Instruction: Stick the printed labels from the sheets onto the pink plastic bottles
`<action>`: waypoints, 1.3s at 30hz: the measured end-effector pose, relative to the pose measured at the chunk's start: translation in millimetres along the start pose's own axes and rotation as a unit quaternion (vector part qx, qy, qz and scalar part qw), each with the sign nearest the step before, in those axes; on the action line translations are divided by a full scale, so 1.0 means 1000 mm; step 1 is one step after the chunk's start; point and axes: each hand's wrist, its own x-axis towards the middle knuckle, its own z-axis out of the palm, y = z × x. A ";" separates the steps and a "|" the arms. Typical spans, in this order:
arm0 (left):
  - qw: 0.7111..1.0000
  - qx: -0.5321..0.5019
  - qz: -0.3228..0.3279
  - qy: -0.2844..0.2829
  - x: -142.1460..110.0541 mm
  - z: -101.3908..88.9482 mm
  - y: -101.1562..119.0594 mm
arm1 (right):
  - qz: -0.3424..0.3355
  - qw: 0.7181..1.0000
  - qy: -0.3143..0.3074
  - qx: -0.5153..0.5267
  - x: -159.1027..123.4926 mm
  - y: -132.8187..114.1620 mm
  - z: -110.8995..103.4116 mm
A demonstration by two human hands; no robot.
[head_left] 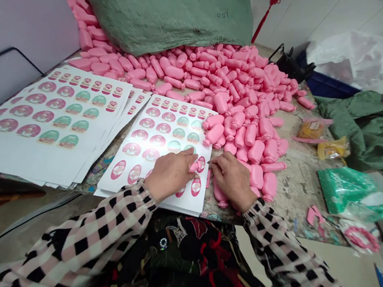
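Note:
My left hand [170, 174] rests on a white sheet of oval stickers [113, 182], its fingertips on a small pink piece [194, 166]. My right hand [233, 178] lies just to the right at the sheet's edge, pinching a small dark-tipped tool [209, 162]. Under that hand lies a pink plastic bottle [220, 195]. A large heap of pink plastic bottles [243, 89] spreads beyond both hands. Left of the sheet lies a stack of similar sticker sheets [48, 112].
A green woven sack [155, 3] rests against the heap on the worn workbench [294, 187]. To the right lie a green packet [353, 191], a yellow packet [333, 148] and crumpled green cloth [370, 127]. A blue crate [329, 86] stands behind them.

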 end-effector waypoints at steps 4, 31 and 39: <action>1.000 -0.006 -0.003 -0.004 0.000 -0.001 0.001 | -0.003 1.000 -0.009 0.006 0.000 0.000 0.000; 0.999 0.027 0.019 -0.024 0.004 -0.008 -0.003 | 0.151 0.980 0.025 0.126 0.003 -0.016 0.008; 0.999 0.026 0.032 -0.032 0.008 -0.013 -0.002 | 0.158 0.976 0.077 0.125 0.006 -0.024 0.004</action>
